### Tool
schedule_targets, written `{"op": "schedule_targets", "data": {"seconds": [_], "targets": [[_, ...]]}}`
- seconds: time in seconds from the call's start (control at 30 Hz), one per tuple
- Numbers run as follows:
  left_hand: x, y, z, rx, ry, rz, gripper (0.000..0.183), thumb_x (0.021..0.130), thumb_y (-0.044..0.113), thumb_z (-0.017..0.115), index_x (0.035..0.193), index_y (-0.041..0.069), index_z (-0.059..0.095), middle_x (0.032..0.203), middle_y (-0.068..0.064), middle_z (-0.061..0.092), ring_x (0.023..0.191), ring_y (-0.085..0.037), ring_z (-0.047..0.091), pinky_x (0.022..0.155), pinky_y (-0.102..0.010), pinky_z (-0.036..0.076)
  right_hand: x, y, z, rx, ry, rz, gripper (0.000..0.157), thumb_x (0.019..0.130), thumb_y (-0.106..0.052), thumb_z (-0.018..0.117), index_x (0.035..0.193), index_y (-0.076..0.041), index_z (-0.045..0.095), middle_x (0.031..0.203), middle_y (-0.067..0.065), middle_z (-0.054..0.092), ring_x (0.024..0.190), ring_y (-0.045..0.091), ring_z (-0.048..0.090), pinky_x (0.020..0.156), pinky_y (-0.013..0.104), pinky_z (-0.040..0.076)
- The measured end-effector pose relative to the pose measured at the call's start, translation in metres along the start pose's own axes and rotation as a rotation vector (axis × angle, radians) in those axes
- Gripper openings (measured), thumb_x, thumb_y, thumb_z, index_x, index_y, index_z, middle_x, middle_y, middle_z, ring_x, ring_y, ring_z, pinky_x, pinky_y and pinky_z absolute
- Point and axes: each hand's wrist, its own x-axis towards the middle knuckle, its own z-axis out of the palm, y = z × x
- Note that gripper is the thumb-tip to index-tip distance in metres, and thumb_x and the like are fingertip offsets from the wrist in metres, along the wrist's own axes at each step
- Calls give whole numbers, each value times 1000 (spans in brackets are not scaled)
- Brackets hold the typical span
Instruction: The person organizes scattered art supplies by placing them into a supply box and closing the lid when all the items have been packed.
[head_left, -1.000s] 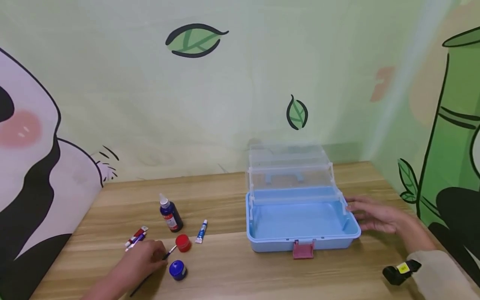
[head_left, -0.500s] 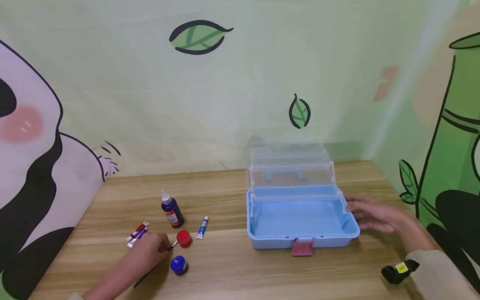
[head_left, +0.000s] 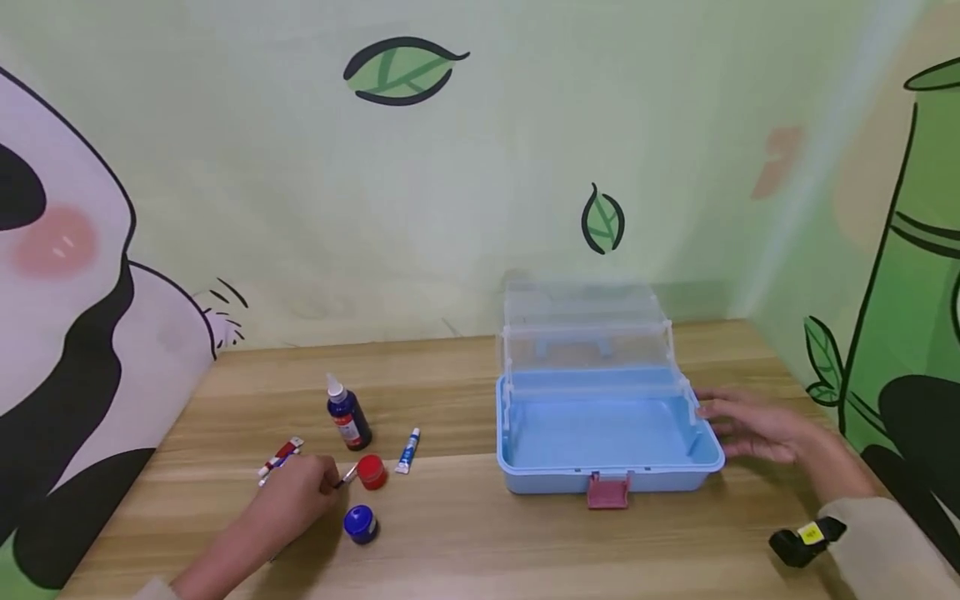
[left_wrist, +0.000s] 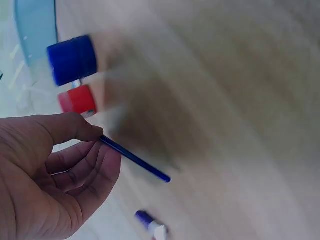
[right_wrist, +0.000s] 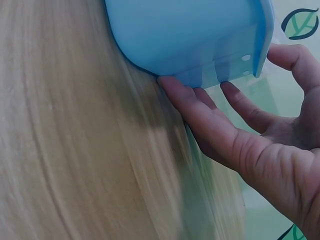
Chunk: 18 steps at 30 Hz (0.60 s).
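Down around 7–8 o'clock on the table (head_left: pixel 450 533), your left hand (head_left: pixel 296 492) has the slim paintbrush (left_wrist: pixel 135 158) pinched thumb-to-finger, long axis aimed between 1 and 2, tip just by the red paint jar (head_left: pixel 372 472). Blue storage box (head_left: pixel 540 483) is roughly 3 o'clock from it, well apart; your right hand (head_left: pixel 757 429) is nearer that, fingers loosely spread against its side.

A wide gap parts the blue jar (head_left: pixel 361 524) from the box (head_left: pixel 600 433), while the red jar (head_left: pixel 372 472) blocks the brush tip (head_left: pixel 348 475).
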Motion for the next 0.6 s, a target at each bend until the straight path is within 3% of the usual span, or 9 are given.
{"op": "schedule_targets", "data": {"seconds": [0.33, 0.47, 0.6], "targets": [[1, 8, -22, 78, 29, 6, 16, 67, 5, 73, 77, 11, 62, 67, 2, 54, 61, -13, 47, 51, -28, 41, -5, 1, -1, -15, 42, 1, 74, 99, -21, 47, 149, 2, -3, 146, 34, 19, 116, 29, 52, 90, 53, 47], [1, 17, -30, 117, 16, 8, 18, 68, 6, 72, 76, 14, 59, 66, 4, 53, 58, -12, 46, 47, -28, 37, -2, 1, 0, -4, 42, 10, 75, 98, -21, 48, 149, 1, -2, 148, 35, 15, 117, 30, 51, 91, 53, 46], [-1, 34, -42, 171, 78, 68, 19, 67, 6, 68, 75, 17, 55, 64, 6, 48, 53, -12, 42, 43, -28, 32, 0, 2, -1, 11, 43, 20, 75, 98, -21, 49, 149, 0, -2, 148, 35, 14, 118, 31, 50, 91, 53, 46]]}}
